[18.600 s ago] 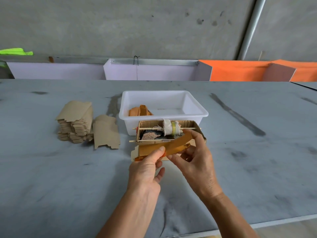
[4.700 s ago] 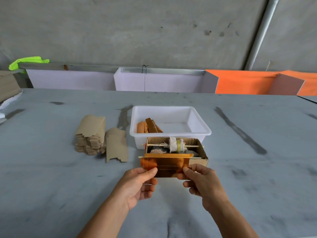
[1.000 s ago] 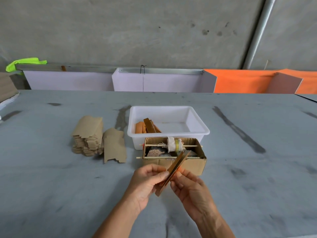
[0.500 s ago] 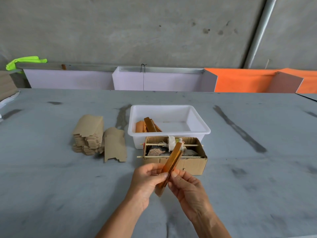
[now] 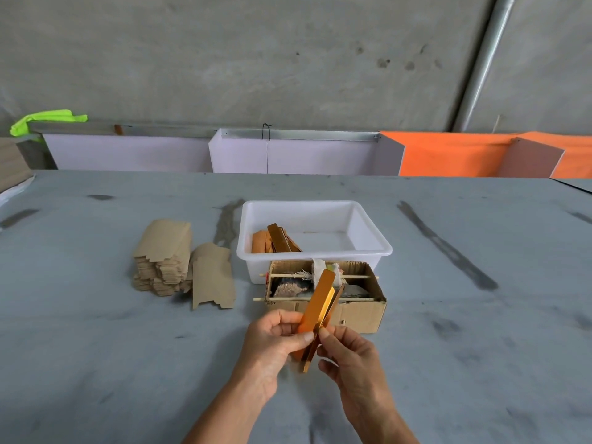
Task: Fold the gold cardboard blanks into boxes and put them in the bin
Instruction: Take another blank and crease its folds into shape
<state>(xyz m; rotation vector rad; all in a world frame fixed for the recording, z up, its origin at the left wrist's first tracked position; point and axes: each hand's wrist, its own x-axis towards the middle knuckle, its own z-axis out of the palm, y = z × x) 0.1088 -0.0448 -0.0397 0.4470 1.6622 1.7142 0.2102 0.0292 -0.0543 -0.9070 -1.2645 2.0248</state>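
both hands, left hand (image 5: 272, 342) and right hand (image 5: 352, 357), grip a flat, shiny gold cardboard blank (image 5: 317, 310) tilted on edge above the grey counter (image 5: 96, 347), near the white plastic bin (image 5: 368, 249) holding gold pieces.

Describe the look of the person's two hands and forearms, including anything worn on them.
Both the left hand and the right hand are bare: no gloves, rings, watch or bands show. The forearms are bare too, with no sleeve in view down to the picture's lower edge. The fingernails look short and unpainted.
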